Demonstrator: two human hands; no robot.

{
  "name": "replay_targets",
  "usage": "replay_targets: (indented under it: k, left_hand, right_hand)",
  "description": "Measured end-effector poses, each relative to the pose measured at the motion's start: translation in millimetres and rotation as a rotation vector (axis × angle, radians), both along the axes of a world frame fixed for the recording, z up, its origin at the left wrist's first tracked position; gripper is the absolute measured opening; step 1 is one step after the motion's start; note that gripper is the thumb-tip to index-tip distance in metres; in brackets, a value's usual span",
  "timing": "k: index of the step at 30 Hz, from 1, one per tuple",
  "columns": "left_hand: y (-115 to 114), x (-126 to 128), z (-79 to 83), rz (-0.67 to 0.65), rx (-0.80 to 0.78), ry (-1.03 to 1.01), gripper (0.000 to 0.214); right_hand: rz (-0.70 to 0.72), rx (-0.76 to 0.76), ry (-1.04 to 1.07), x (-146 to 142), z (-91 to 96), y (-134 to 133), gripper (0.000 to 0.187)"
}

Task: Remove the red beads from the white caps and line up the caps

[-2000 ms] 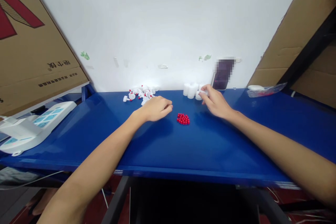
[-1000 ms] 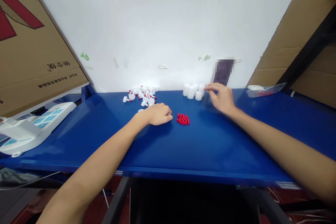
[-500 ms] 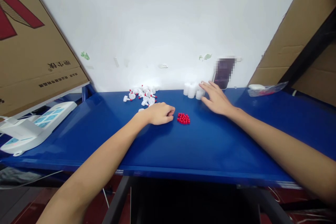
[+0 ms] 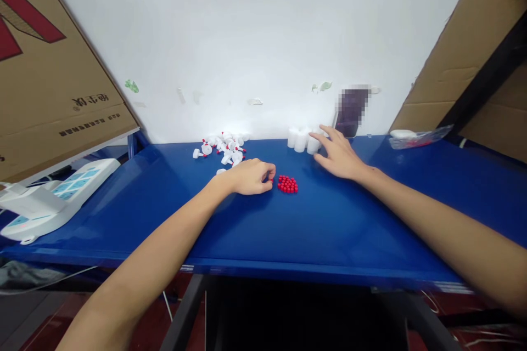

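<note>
My left hand (image 4: 253,176) is closed in a pinch over the blue table, with a small red cap (image 4: 271,180) showing at its fingertips. Just to its right lies a tight cluster of small red caps (image 4: 287,184). My right hand (image 4: 337,154) is open, fingers spread, beside several white cylindrical bottles (image 4: 300,141) near the wall; whether the fingertips touch the nearest bottle, I cannot tell. Beyond my left hand is a loose pile of white nozzle tops with red tips (image 4: 228,147), partly hidden by that hand.
A white power strip (image 4: 78,189) with a plugged-in adapter lies at the left of the blue table (image 4: 329,230). A phone (image 4: 351,112) leans on the back wall. At the right rests a clear plastic bag (image 4: 420,138). Cardboard (image 4: 53,77) stands on the left side.
My left fingers have shifted slightly, and a red cap now shows between them. My right hand has moved a little left along the bottles.
</note>
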State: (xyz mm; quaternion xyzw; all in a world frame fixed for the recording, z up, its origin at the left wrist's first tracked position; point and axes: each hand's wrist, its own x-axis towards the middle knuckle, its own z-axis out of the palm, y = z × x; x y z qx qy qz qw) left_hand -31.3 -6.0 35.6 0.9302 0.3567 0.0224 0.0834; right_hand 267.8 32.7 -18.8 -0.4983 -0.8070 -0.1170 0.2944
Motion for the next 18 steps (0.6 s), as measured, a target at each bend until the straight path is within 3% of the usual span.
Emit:
replay_targets:
  k: [7,18]
  left_hand:
    - [-1,1,0.8,-0.022,-0.05,-0.056,0.009]
    - [3,1,-4.3,-0.045,-0.072,-0.116,0.012]
  right_hand:
    - [0.016,0.081,0.032,-11,13.9,-13,0.05]
    - [0.055,0.077,0.073,-9,10.0,-9,0.046]
